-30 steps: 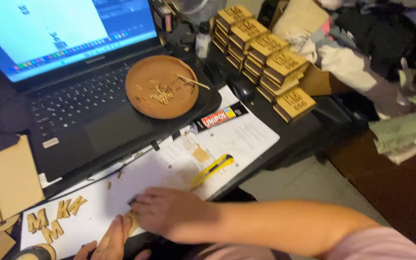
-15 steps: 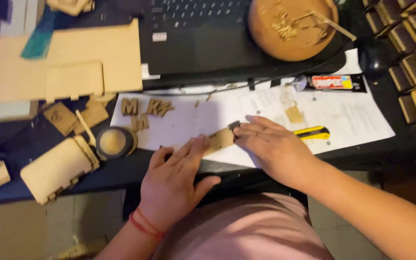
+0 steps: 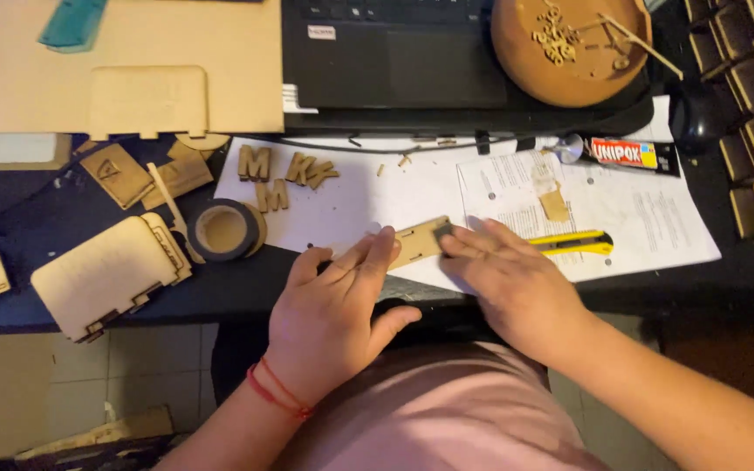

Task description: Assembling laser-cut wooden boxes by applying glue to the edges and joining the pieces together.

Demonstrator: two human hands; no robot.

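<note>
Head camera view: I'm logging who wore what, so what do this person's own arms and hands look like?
Both forearms are bare, with no sleeves, gloves or rings visible. The left hand has thin red cords looped around its wrist. The right hand has nothing visible on its wrist.

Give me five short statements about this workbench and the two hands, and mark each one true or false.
1. Both hands press on a small wooden piece lying on white paper. True: the left hand and right hand meet at it.
2. The yellow utility knife is in the right hand. False: it lies on the paper beside that hand.
3. Wooden cut-out letters lie on the paper. True.
4. The round brown dish is bare. False: it holds small wooden bits and a thin stick.
5. The roll of tape sits on the laptop. False: it rests at the paper's left edge.
</note>
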